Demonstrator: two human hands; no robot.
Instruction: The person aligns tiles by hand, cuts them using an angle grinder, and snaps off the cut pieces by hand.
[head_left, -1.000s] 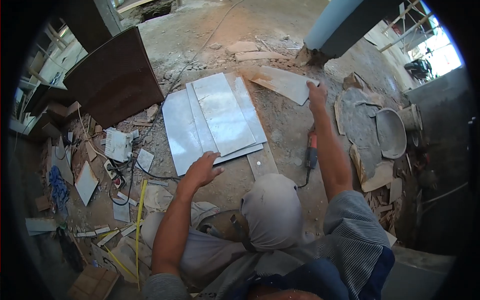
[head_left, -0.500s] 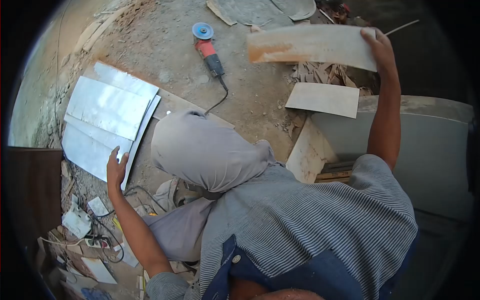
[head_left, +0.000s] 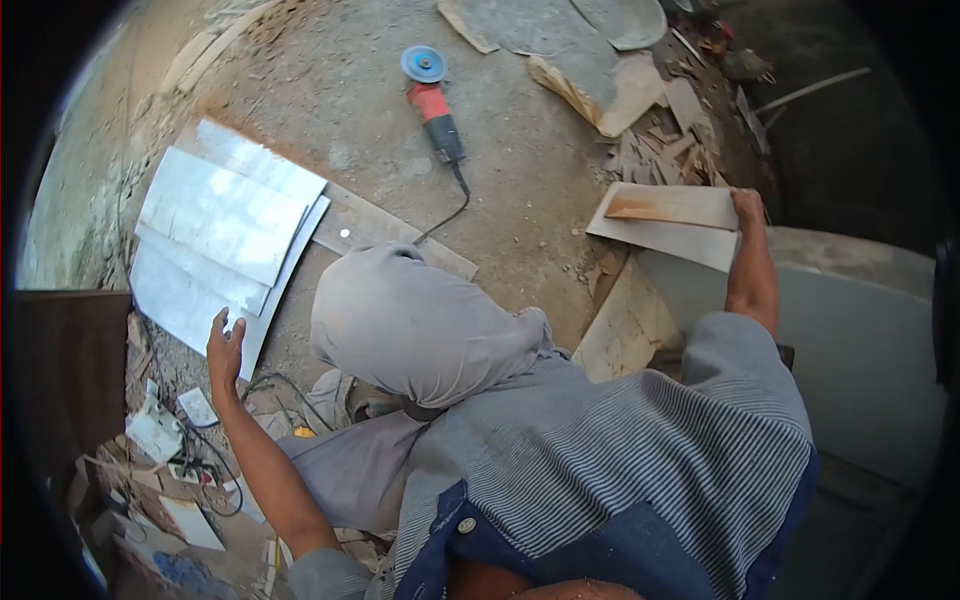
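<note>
My right hand (head_left: 748,206) grips the right end of a pale tile strip (head_left: 675,205) with a rusty-brown stain along it. The strip lies over, or just above, a flat white tile (head_left: 640,230) on the right; whether they touch I cannot tell. On the left, my left hand (head_left: 226,343) is held with fingers apart and nothing in it. It is at the lower edge of several overlapping glossy white tiles (head_left: 225,215). Farther ahead, a red and black angle grinder (head_left: 436,120) with a blue disc rests on the ground.
Broken tile pieces (head_left: 660,155) are heaped at the far right. A long plank-like strip (head_left: 390,225) lies beyond my knee. The grinder's cord (head_left: 458,205) runs back toward my leg. At lower left are a power strip (head_left: 195,472), cables and scraps. A grey slab (head_left: 850,310) stands at right.
My right hand has brought the stained strip down and nearer, from above the broken pieces to over the white tile. My left hand has barely moved.
</note>
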